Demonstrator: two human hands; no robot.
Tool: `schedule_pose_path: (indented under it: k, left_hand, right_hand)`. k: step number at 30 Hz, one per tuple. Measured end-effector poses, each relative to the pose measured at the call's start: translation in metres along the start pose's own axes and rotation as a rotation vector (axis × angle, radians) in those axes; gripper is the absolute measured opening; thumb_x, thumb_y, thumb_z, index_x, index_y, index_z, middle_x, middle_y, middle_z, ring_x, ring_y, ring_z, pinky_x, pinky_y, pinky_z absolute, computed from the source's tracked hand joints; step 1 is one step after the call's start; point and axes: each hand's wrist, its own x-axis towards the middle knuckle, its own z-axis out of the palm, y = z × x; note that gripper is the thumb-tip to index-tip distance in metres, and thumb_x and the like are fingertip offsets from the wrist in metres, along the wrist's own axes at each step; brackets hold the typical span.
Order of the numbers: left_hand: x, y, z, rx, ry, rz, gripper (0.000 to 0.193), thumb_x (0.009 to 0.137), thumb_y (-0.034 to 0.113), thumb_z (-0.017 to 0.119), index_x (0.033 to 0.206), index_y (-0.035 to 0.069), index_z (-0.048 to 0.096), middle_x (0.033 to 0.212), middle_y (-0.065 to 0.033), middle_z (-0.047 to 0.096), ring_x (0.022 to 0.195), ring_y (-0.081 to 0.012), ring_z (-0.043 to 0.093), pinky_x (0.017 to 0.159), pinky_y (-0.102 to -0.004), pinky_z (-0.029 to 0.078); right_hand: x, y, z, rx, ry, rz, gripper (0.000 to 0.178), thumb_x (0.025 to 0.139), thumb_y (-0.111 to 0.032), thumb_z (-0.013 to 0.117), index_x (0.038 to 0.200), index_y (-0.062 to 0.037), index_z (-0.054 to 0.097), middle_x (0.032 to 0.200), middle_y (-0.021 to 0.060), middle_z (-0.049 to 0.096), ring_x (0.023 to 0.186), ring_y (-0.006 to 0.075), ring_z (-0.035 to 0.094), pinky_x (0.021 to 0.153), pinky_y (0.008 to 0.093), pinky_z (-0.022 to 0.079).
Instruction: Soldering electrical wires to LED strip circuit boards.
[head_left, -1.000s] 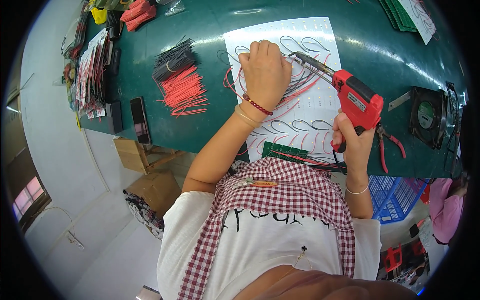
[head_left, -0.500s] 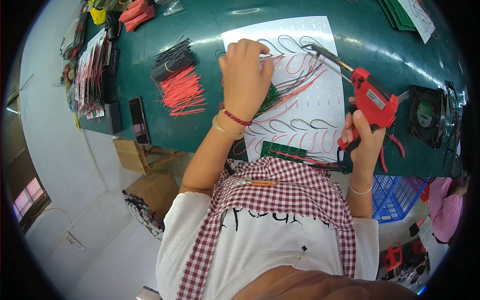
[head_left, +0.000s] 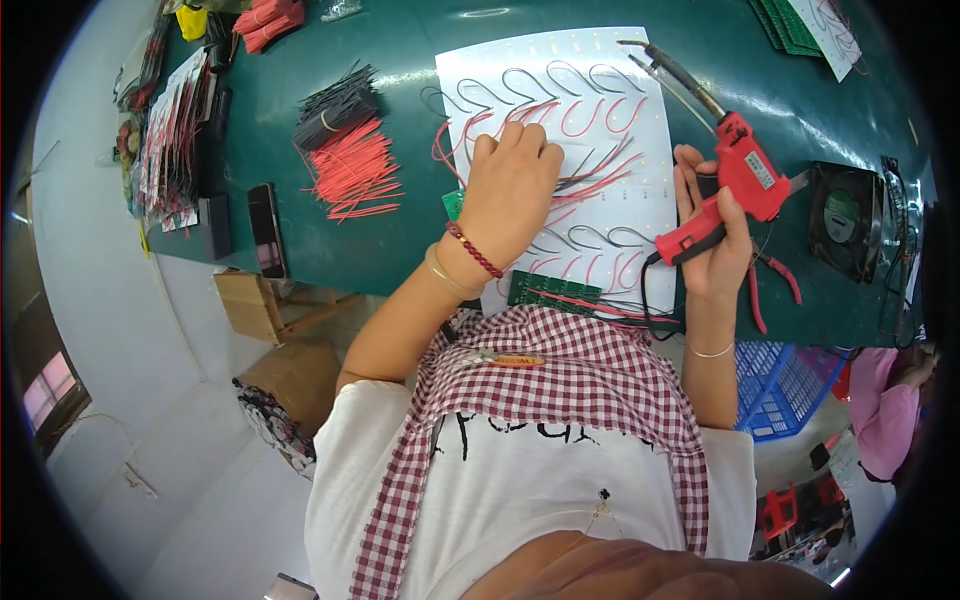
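In my right hand (head_left: 715, 235) rests a red soldering gun (head_left: 752, 175) with a black grip; its long metal tip points up and left, above the far right corner of a white sheet board (head_left: 655, 150). The fingers of that hand are loosely spread around the grip. Curved red and black wires stand in rows on the white board. My left hand (head_left: 510, 190) is curled over the middle of it, fingers bent down and their tips hidden. A green circuit board (head_left: 453, 205) peeks out beside it, and loose wires (head_left: 605, 180) stick out to its right.
Another green circuit board (head_left: 550, 290) with wires lies at the near table edge. To the left are bundled black wires (head_left: 335, 118), red wires (head_left: 352, 175) and a phone (head_left: 266, 230). Red-handled pliers (head_left: 757, 295) and a black fan (head_left: 845, 225) lie at right.
My left hand has come nearer from the far wires and curled over the middle of the board. The soldering gun has moved right, its tip off the wires; my right fingers have loosened.
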Motion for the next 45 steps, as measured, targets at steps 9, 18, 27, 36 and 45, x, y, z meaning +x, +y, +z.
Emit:
schedule_pose_path:
  k: [9, 18, 27, 36, 45]
  left_hand:
    - [0.000, 0.018, 0.011, 0.009, 0.255, 0.101, 0.015, 0.072, 0.009, 0.066, 0.085, 0.012, 0.058, 0.080, 0.0000, 0.059, 0.080, -0.0185, 0.054, 0.075, -0.0351, 0.035]
    - [0.023, 0.027, 0.031, -0.970, 0.379, -0.330, 0.006, 0.085, 0.004, 0.062, 0.089, 0.003, 0.066, 0.079, -0.0026, 0.061, 0.069, -0.0112, 0.057, 0.061, -0.0239, 0.043]
    - [0.042, -0.004, -0.001, -1.419, 0.256, -0.578, 0.018, 0.084, 0.008, 0.064, 0.097, -0.004, 0.059, 0.080, -0.0061, 0.065, 0.063, -0.0092, 0.062, 0.051, -0.0185, 0.042]
    - [0.066, -0.016, 0.022, -1.160, -0.104, -0.479, 0.011, 0.083, 0.011, 0.065, 0.085, 0.000, 0.066, 0.075, -0.0057, 0.064, 0.060, -0.0131, 0.060, 0.051, -0.0232, 0.043]
    - [0.068, -0.002, 0.028, -0.193, 0.194, -0.276, 0.009, 0.074, 0.011, 0.065, 0.070, 0.003, 0.064, 0.080, -0.0079, 0.059, 0.066, -0.0254, 0.062, 0.057, -0.0345, 0.049]
  right_hand:
    - [-0.014, -0.012, -0.005, 0.059, -0.016, -0.060, 0.033, 0.093, -0.019, 0.050, 0.114, 0.0050, 0.049, 0.127, 0.0264, 0.048, 0.129, 0.0386, 0.039, 0.114, 0.0490, 0.025]
    - [0.033, -0.006, 0.046, 0.211, -0.105, -0.023, 0.030, 0.091, -0.017, 0.052, 0.113, 0.0028, 0.052, 0.123, 0.0191, 0.051, 0.127, 0.0327, 0.043, 0.106, 0.0553, 0.035]
    - [0.038, 0.033, 0.048, 0.197, -0.091, 0.063, 0.025, 0.088, -0.014, 0.054, 0.110, -0.0014, 0.053, 0.123, 0.0163, 0.051, 0.128, 0.0304, 0.042, 0.103, 0.0560, 0.038]
    - [0.013, -0.020, 0.020, -0.084, 0.012, 0.083, 0.028, 0.088, -0.016, 0.057, 0.110, 0.0007, 0.054, 0.074, 0.0075, 0.055, 0.054, 0.0115, 0.049, 0.052, 0.0283, 0.045]
    - [-0.027, -0.034, 0.017, -0.458, 0.108, 0.105, 0.025, 0.085, -0.008, 0.059, 0.106, 0.0051, 0.055, 0.062, 0.0034, 0.051, 0.046, 0.0079, 0.044, 0.045, 0.0227, 0.038]
